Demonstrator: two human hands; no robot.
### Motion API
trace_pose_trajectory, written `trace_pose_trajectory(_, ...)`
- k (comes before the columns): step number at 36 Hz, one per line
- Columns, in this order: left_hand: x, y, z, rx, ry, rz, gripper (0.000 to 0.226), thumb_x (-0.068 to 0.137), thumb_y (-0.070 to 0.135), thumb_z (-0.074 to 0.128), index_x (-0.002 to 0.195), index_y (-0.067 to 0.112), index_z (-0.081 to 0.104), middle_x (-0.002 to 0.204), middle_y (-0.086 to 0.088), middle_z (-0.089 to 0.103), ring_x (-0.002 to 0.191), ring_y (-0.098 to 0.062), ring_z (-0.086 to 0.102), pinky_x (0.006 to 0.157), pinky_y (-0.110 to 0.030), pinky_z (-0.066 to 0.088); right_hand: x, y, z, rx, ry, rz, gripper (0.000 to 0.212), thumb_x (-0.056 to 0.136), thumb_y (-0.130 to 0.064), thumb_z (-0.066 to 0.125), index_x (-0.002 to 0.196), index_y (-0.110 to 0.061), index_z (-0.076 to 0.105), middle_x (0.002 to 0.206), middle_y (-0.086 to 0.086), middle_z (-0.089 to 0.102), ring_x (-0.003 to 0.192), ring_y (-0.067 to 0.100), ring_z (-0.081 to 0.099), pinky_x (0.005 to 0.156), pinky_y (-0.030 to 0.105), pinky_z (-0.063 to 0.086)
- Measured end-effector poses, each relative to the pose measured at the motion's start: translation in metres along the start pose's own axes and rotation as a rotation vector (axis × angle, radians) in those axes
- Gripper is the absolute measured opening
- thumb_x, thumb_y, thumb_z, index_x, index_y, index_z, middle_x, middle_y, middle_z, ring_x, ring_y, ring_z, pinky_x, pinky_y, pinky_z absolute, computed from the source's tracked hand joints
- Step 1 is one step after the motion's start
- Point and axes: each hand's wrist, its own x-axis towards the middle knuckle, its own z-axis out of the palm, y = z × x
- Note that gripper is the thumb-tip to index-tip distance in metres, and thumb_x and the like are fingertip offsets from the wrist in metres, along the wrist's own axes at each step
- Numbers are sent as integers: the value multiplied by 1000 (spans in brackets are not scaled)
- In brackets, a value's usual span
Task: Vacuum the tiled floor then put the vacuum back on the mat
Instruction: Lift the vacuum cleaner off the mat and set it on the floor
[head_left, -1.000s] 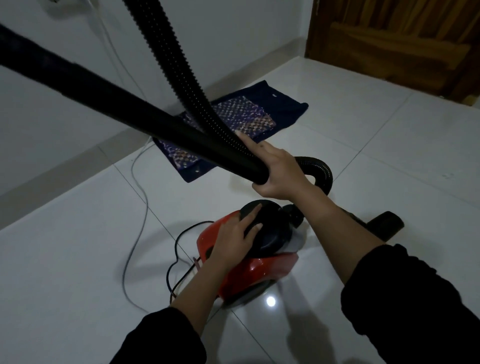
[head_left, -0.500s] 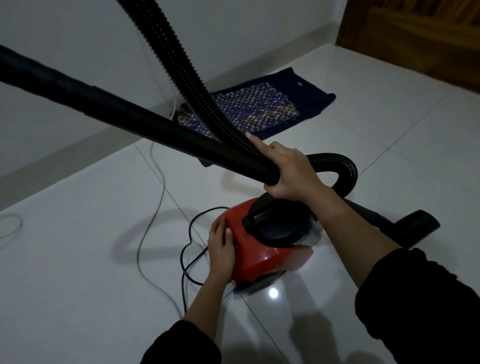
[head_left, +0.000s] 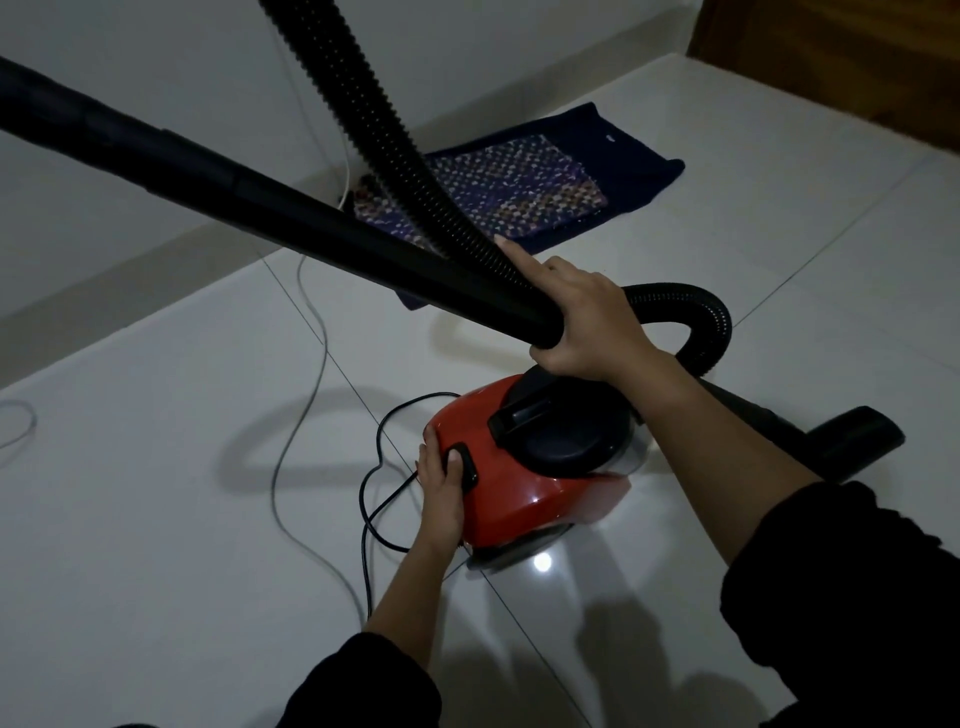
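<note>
Here, a person reaches down to the red vacuum (head_left: 540, 488), which stands on the tiled floor (head_left: 156, 519) well short of the mat (head_left: 524, 182) by the wall; the left hand (head_left: 441, 493) rests against its rear, thumb on the black switch (head_left: 470, 470), other fingers laid along the casing; the right hand (head_left: 587, 322) is clamped round the wand (head_left: 234, 192), forefinger straight along the hose (head_left: 384, 130). The power cord (head_left: 374, 483) loops just beside the body and could snag beneath it or trip a foot once it moves; the black lid (head_left: 566, 441) is closed, its contents unseen.
</note>
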Motion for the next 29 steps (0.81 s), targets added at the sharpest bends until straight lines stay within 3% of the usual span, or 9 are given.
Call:
trace_pose_trajectory(4,3,-7,0,10,16,26,83,73,87,39,145,57,11,160,6,16,148,-26,15,113,-63,25,0,-2,3,1,7,2,101,63,-18,68,153,-25,24,83,-2,45,65,14,41,63,27,33)
trace_pose_trajectory(12,0,0,3,86,58,62,81,82,77,31,152,41,10,157,3,20,147,-23,19,114,-59,27,1,-4,7,70,42,5,100,63,-15,66,153,-25,25,83,0,47,65,16,45,60,26,32)
trace_pose_trajectory(16,6,-9,2,106,57,81,78,84,78,32,151,44,13,158,-4,22,146,-27,22,113,-61,28,3,-5,3,121,60,27,100,64,-14,64,153,-27,21,88,3,51,68,20,50,60,26,35)
trace_pose_trajectory(21,2,4,4,137,62,68,78,88,64,31,155,29,11,153,-5,27,141,-24,31,113,-55,32,6,-8,0,183,68,50,101,65,-13,64,154,-31,19,92,6,55,71,21,53,60,33,48)
trace_pose_trajectory(29,10,-7,-2,131,30,83,80,83,76,34,151,38,16,147,-9,38,134,-29,41,107,-58,39,3,-9,-2,228,68,45,101,66,-11,65,153,-32,20,94,5,55,71,19,54,63,32,50)
